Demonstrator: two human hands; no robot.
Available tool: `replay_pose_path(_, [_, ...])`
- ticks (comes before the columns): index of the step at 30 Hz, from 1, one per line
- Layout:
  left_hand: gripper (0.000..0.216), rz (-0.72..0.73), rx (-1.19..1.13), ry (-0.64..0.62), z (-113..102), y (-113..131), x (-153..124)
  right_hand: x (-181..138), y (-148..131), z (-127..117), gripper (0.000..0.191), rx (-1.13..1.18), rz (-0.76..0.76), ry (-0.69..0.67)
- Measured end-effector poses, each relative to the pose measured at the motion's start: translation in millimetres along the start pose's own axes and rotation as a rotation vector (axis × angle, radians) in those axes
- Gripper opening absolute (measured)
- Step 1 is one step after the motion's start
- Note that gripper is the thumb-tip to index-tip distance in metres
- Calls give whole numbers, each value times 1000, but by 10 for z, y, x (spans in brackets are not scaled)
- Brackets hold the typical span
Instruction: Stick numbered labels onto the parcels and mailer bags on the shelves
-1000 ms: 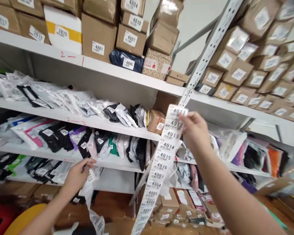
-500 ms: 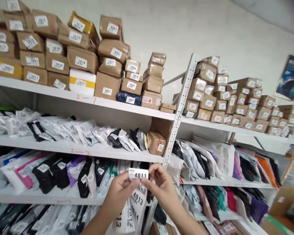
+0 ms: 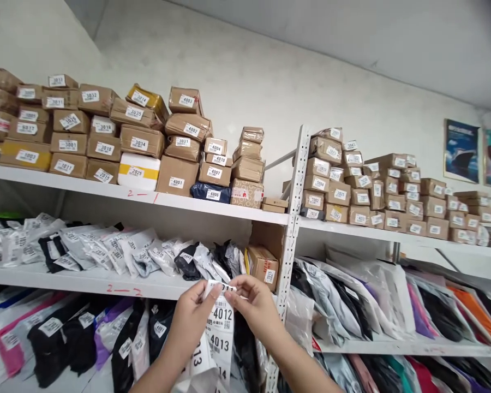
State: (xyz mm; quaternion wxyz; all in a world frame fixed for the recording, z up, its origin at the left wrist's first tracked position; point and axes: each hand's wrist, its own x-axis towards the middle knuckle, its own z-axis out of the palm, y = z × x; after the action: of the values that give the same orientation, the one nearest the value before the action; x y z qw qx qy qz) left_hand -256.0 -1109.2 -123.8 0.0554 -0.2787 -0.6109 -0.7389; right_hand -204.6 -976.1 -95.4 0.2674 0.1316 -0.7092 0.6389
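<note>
A strip of white number labels [image 3: 220, 333] hangs between my two hands, with 4012 and 4013 readable on it. My left hand [image 3: 196, 312] pinches the strip's top left side, thumb over the front. At the top right side, my right hand [image 3: 251, 303] pinches the uppermost label, whose number is mostly covered by the fingers. Lower down, the strip curls and doubles back, showing 13 and 14. Both hands are in front of the shelf rack, just below the middle shelf [image 3: 147, 279].
Labelled brown boxes [image 3: 177, 176] are stacked on the top shelf [image 3: 85, 189]. Bagged parcels [image 3: 118, 245] fill the shelves below. A perforated white upright [image 3: 295, 180] divides this rack from the right one, which holds more boxes [image 3: 339, 194] and bags [image 3: 352, 289]. Posters [image 3: 460, 151] hang on the wall.
My view has tilted upward, so more wall and ceiling show. The top label, which showed 4011, is now mostly hidden by my fingers, and 4012 below it has come into clear view.
</note>
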Motion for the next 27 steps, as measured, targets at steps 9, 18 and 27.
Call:
replay_pose_path(9, [49, 84, -52, -19, 380, 129, 866, 961, -70, -519, 28, 16, -90, -108])
replay_pose_path(18, [46, 258, 19, 142, 846, 185, 1805, 2065, -204, -867, 9, -338, -544, 99])
replay_pose_path(27, [49, 276, 222, 140, 802, -17, 1861, 2767, -593, -1016, 9, -715, -643, 262])
